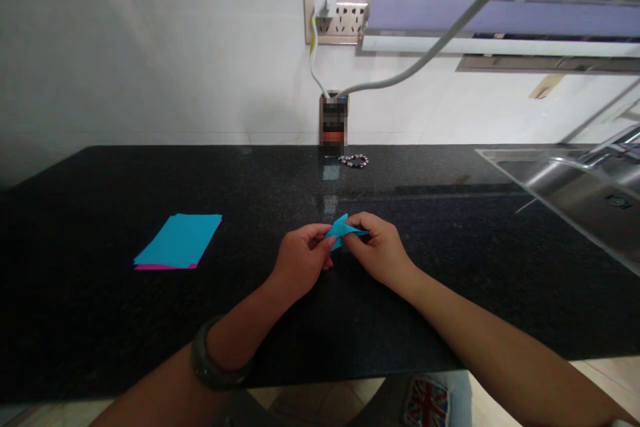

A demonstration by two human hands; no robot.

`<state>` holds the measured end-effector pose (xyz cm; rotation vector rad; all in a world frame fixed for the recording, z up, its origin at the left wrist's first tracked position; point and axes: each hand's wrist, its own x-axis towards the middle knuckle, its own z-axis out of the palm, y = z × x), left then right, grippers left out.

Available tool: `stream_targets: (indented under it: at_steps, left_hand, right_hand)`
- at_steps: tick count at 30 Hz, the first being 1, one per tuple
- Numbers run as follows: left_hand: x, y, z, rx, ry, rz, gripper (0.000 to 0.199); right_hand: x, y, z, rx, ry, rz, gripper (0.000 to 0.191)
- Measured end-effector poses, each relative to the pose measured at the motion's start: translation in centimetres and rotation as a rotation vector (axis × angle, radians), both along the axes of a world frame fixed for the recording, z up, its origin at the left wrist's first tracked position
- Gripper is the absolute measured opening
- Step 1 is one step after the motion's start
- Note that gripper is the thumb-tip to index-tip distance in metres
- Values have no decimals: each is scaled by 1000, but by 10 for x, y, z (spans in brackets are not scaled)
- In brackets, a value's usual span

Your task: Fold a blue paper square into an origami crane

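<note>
A small piece of folded blue paper [342, 229] is held between my two hands, just above the dark countertop. My left hand [303, 259] pinches its left side between thumb and fingers. On the other side, my right hand [379, 245] grips the paper with thumb and forefinger, and a thin blue point sticks out past them. Part of the folds is hidden behind my fingers. Off to the left lies a stack of paper sheets [179, 240], blue on top with magenta edges showing beneath.
A phone-like device [334, 121], partly pixelated, leans against the wall with a beaded strap [356, 161] before it. Its cable runs to a wall socket [336, 18]; a thicker grey cable [430, 53] rises right. A steel sink [590, 193] is set into the black countertop [240, 180].
</note>
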<state>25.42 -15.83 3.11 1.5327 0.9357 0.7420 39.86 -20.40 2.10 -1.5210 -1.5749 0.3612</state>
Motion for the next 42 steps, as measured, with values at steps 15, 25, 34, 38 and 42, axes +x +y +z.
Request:
stream_targets:
  at_steps: [15, 25, 34, 38, 42]
  left_hand:
    - [-1, -1, 2, 94, 39, -17, 19]
    - [-1, -1, -5, 77, -36, -33, 35]
    - [-1, -1, -2, 86, 42, -19, 33]
    - [-3, 1, -4, 155, 71, 22, 32]
    - [-3, 2, -6, 196, 78, 57, 32]
  right_hand:
    - [-4, 0, 1, -27, 239, -15, 10]
    - [-6, 4, 3, -178, 568, -7, 10]
    - [-14, 0, 0, -135, 647, 100, 10]
    - [-15, 0, 2, -124, 685, 92, 9]
    - [-15, 0, 1, -110, 683, 77, 10]
